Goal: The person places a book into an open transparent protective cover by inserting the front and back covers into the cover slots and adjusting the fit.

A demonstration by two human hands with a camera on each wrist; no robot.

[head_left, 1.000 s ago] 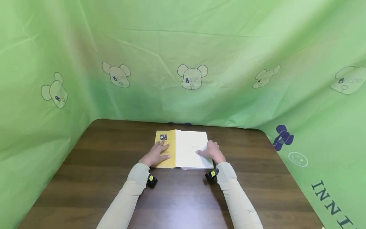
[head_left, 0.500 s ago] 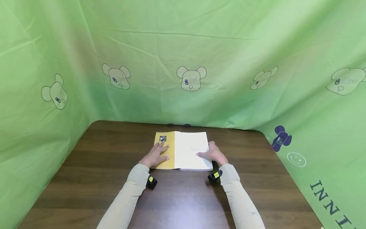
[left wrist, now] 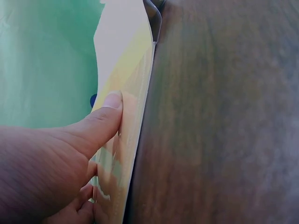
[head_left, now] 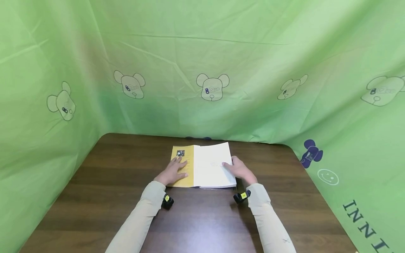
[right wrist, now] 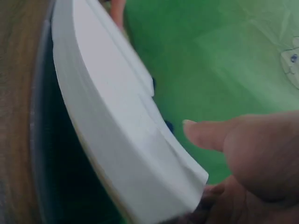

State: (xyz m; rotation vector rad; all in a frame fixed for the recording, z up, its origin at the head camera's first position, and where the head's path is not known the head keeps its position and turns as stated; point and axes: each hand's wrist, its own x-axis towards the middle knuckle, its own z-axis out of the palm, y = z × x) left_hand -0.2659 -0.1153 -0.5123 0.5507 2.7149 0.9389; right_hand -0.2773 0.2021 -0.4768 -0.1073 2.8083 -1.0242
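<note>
An open paperback book with a yellow inside cover flap and a thick block of white pages [head_left: 209, 165] lies near the middle of the dark brown wooden table [head_left: 110, 189], its top edge towards the far side. My left hand [head_left: 174, 171] lies flat on the yellow flap, fingers straight and slightly spread, pressing it down; in the left wrist view my thumb [left wrist: 100, 123] lies along the flap's edge, right beside the bare wood. My right hand [head_left: 241, 170] is at the book's right edge, fingers curled under the stack of white pages and thumb reaching over the top page, so the hand grips the block. In the right wrist view the white page block [right wrist: 121, 126] stands tilted, its outer side raised off the table with dark shadow beneath it, and my thumb [right wrist: 210, 135] points across above it. A small black wrist camera with a yellow mark [head_left: 167, 201] sits at my left cuff, and another is at my right. A green cloth printed with bear heads [head_left: 212, 86] hangs behind and on both sides of the table.
</note>
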